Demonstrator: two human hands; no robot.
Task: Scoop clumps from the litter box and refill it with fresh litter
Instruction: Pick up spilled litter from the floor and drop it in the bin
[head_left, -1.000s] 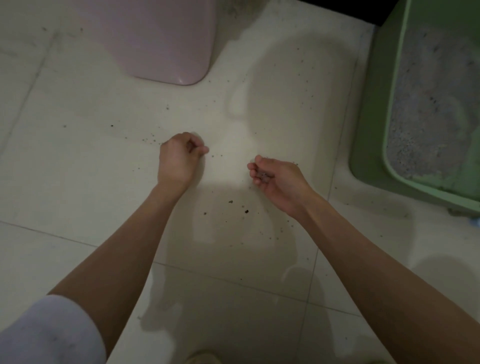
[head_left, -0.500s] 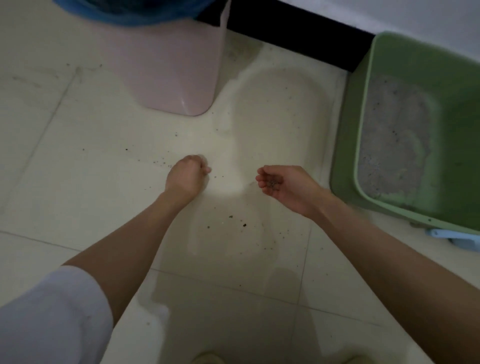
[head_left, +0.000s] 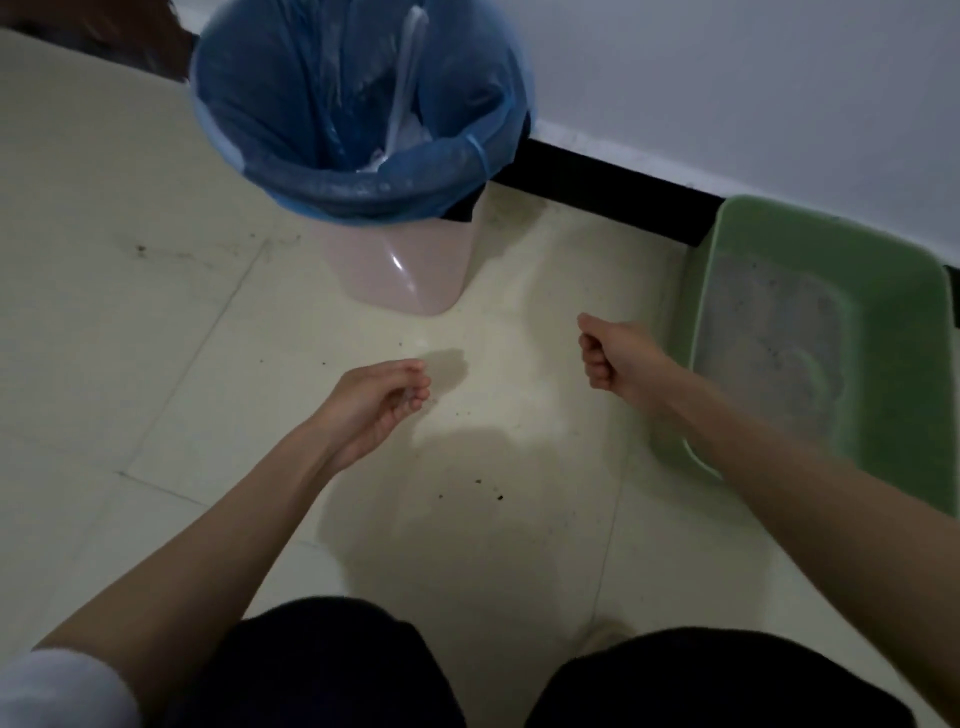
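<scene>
While the green litter box (head_left: 930, 332) sat at three o'clock against the wall with a thin grey layer of litter (head_left: 774, 353) over its floor, we kept both hands over the tiles in front of it. Our right hand (head_left: 613, 353), which half a second earlier had been cupped palm-up with dark grains showing in it, was now curled into a fist just beside the box's near wall; we could not tell whether the grains remained inside. Our left hand (head_left: 374, 400) had lifted off the floor and turned, its fingertips (head_left: 418, 387) pressed together as if pinching something too small to make out. Our head had also risen, so the bin (head_left: 410, 275) with its blue liner (head_left: 270, 171) now showed whole at twelve o'clock. We judged this to mean that spilled grains had been gathered from the tiles and were about to be dropped, into the bin or the box. By count we saw one litter box, one bin, one liner, two hands, and a scatter of dark specks (head_left: 498, 497) left on the floor (head_left: 130, 338) at six o'clock. No scoop or litter bag was in view.
</scene>
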